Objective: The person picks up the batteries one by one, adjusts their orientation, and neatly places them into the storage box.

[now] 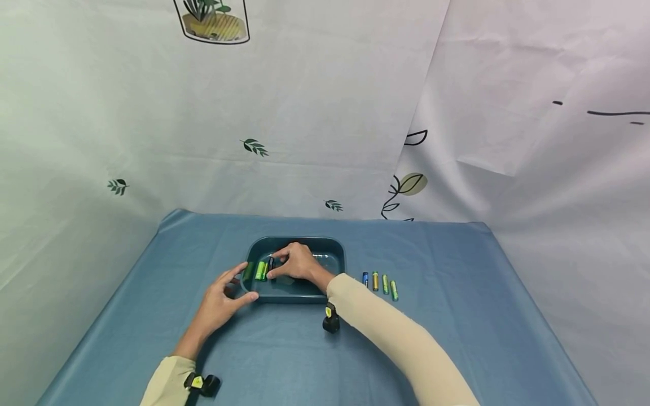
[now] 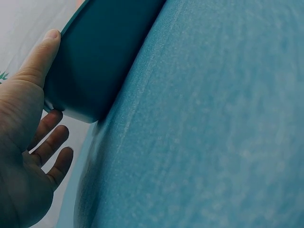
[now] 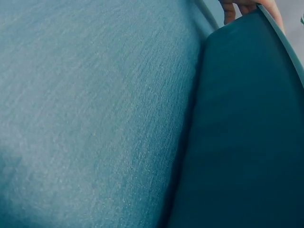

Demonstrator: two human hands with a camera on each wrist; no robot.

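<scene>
A dark teal tray with raised walls holds several AAA-size batteries near its left end. Inside it, my right hand pinches a dark battery between thumb and index finger, beside bright green batteries. My left hand spreads round the tray's near left corner, thumb at the front rim and index finger at the left rim. In the left wrist view, that thumb lies along the rim while the other fingers stay loosely spread near the corner. The right wrist view shows mostly the tray's outer wall.
To the right of the tray, a blue battery, an orange-yellow battery and green-yellow batteries lie in a row on the blue tablecloth. A pale printed curtain stands behind and at both sides.
</scene>
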